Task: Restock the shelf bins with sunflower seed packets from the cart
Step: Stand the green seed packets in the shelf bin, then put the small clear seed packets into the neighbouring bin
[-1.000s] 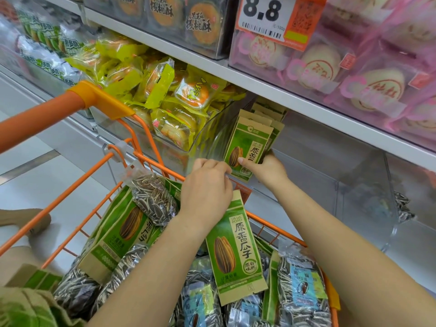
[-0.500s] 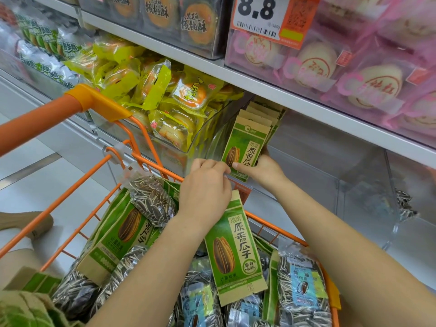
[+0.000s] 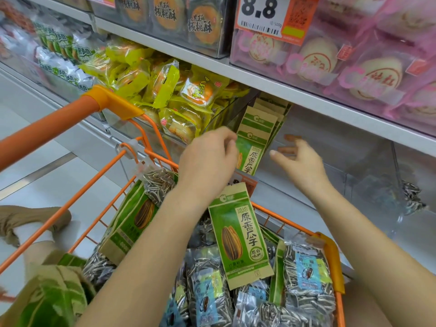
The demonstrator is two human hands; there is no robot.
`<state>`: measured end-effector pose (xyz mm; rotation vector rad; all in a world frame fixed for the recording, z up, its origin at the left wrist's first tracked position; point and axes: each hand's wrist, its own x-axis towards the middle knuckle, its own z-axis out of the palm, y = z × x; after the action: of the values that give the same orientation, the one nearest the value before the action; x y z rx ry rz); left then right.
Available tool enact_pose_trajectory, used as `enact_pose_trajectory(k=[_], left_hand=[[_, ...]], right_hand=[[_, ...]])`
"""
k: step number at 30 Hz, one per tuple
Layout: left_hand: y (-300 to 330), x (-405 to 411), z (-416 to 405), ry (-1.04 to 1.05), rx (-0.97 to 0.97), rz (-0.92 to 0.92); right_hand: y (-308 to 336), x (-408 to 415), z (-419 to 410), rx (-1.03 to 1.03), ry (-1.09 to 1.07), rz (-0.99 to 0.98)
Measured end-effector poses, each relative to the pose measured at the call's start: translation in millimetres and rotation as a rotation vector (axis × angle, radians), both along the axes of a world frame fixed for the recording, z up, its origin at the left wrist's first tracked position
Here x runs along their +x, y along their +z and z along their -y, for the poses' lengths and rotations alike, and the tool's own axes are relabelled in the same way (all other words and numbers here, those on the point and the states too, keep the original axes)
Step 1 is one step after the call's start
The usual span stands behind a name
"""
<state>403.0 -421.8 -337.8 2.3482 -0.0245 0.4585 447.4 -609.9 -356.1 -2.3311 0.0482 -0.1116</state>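
Several green and kraft sunflower seed packets point(image 3: 256, 140) stand in a row at the left end of a clear shelf bin point(image 3: 335, 166). My right hand point(image 3: 300, 162) hovers just right of that row with its fingers spread, touching nothing. My left hand point(image 3: 207, 161) is over the cart's far rim, fingers curled, and another green seed packet point(image 3: 240, 237) hangs upright from under it; the grip itself is hidden. The orange cart point(image 3: 139, 138) below holds more green packets point(image 3: 132, 220) and clear seed packets with blue labels point(image 3: 306, 274).
The bin to the left is piled with yellow pastry packs point(image 3: 165, 90). The white shelf edge point(image 3: 295, 93) runs above, with pink boxes point(image 3: 368, 67) and an 8.8 price tag point(image 3: 259, 10). A clear seed bag point(image 3: 411, 197) lies in the right bin. A tan shoe point(image 3: 30, 220) rests beside the cart.
My right hand has let go of the front packet in the bin and drawn back to the right with its fingers opening. My left hand has lifted a little with its packet.
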Motion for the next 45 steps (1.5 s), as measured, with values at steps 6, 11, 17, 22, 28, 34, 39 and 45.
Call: enact_pose_trajectory(k=[6,11,17,22,28,34,39,45], left_hand=[[42,-25,-31,0.059,0.105,0.017],[49,-58,-79,0.097,0.27,-0.081],[32,-72,-111,0.027,0.639,-0.293],[13,-54,-112,-0.061,0.805,-0.307],[9,-41,-116,-0.002,0.736,-0.23],[41,-61,-93,-0.149,0.192,-0.031],[52,-75,-74,-0.325,-0.115,-0.114],[35,-83,-90,-0.248,0.276,-0.325]], right_hand=[[-2,-76,8,-0.119,0.261,-0.13],[-16,-92,0,-0.386,0.336,-0.155],[-13,-100,-12,-0.556,0.259,0.029],[-2,-106,-28,-0.483,0.292,0.182],[7,-112,-38,-0.32,0.369,0.16],[10,-108,-52,0.053,0.457,0.058],[6,-109,-65,0.291,0.645,-0.084],[-17,-110,-49,0.447,0.533,-0.161]])
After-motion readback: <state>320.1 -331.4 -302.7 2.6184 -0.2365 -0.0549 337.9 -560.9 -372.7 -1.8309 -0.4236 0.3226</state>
